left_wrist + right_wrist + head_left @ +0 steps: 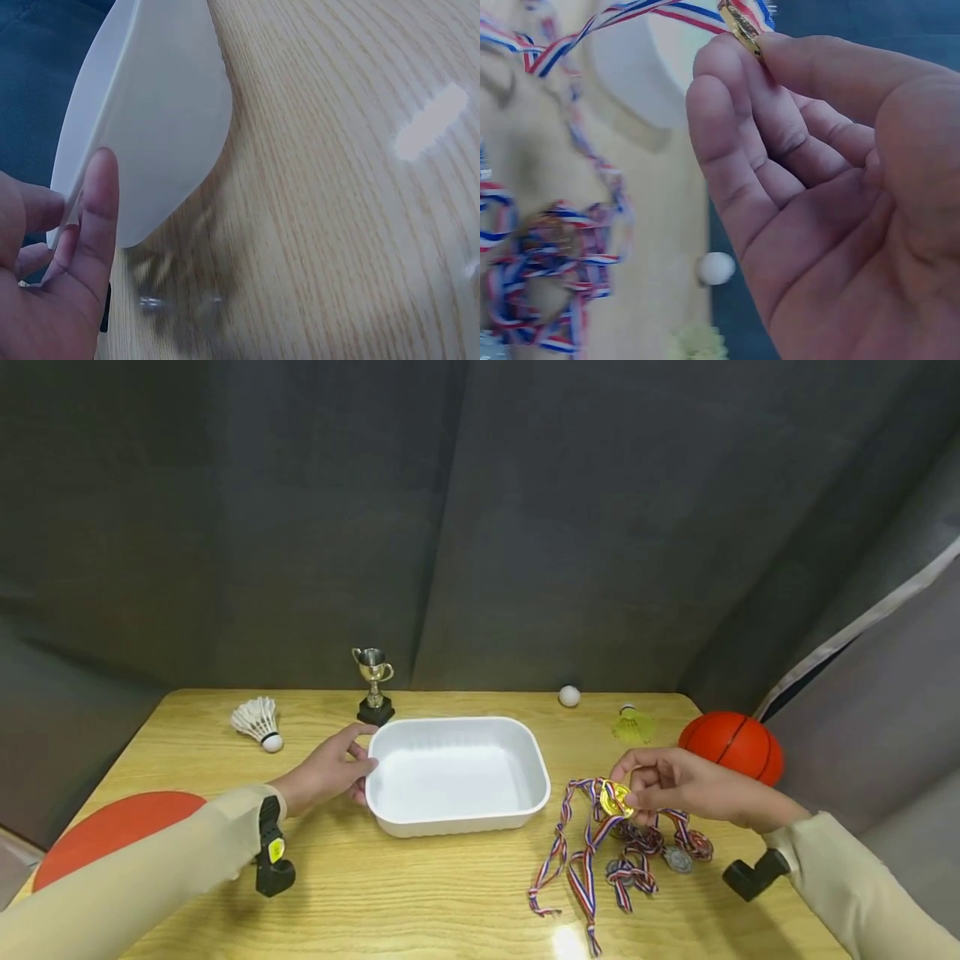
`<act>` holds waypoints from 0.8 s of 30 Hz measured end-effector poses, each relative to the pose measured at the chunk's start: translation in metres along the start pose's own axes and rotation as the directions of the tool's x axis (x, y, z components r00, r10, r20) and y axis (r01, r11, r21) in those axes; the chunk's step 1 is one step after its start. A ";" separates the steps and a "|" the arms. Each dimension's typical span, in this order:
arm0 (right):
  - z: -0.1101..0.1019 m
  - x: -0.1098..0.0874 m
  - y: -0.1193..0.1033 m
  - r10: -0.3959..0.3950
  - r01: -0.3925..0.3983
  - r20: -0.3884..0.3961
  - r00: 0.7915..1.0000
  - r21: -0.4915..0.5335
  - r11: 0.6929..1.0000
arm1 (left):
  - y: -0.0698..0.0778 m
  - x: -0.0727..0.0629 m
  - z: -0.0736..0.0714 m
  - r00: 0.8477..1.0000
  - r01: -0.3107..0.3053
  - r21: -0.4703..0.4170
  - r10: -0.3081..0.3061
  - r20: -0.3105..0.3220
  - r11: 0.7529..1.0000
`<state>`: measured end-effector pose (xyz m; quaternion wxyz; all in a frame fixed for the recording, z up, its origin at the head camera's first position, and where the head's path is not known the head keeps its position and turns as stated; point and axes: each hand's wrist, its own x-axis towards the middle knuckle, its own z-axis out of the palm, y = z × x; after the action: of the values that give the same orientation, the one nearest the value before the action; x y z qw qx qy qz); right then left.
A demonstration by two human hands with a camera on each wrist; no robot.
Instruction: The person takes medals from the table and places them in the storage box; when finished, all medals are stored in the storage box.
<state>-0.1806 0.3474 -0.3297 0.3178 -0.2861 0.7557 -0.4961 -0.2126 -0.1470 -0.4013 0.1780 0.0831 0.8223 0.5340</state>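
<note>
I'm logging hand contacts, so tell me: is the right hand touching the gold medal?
Touching. The right wrist view shows it: the right hand pinches the gold medal between thumb and fingers.

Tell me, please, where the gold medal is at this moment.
In the head view, the gold medal is pinched by the right hand, to the right of the white tray and lower in the picture than the yellow shuttlecock.

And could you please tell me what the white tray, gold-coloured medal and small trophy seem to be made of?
White tray: probably plastic, satin-smooth, judging by its rounded moulded corners. Gold-coloured medal: shiny; its glints suggest metal or plated plastic. Small trophy: polished-looking; bright highlights suggest metal or metallised plastic.
</note>
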 end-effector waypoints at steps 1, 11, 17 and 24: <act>-0.002 -0.001 -0.005 -0.013 0.012 -0.005 1.000 -0.007 1.000 | 0.000 0.000 0.000 1.000 0.000 0.001 0.000 0.003 1.000; -0.022 0.012 -0.065 -0.170 0.137 -0.170 0.971 -0.189 0.972 | -0.001 -0.001 0.000 1.000 -0.013 -0.005 0.013 0.014 1.000; -0.019 0.041 -0.100 -0.259 0.216 -0.280 0.924 -0.176 0.960 | 0.000 0.001 0.002 1.000 -0.002 -0.035 0.002 0.015 0.999; 0.006 0.107 -0.122 -0.260 0.242 -0.419 0.870 -0.098 0.965 | 0.002 0.000 0.000 1.000 -0.011 -0.040 0.012 0.017 0.999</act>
<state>-0.2296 0.2225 -0.2388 0.0707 -0.2724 0.7737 -0.5676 -0.2124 -0.1460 -0.3990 0.1836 0.0888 0.8094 0.5506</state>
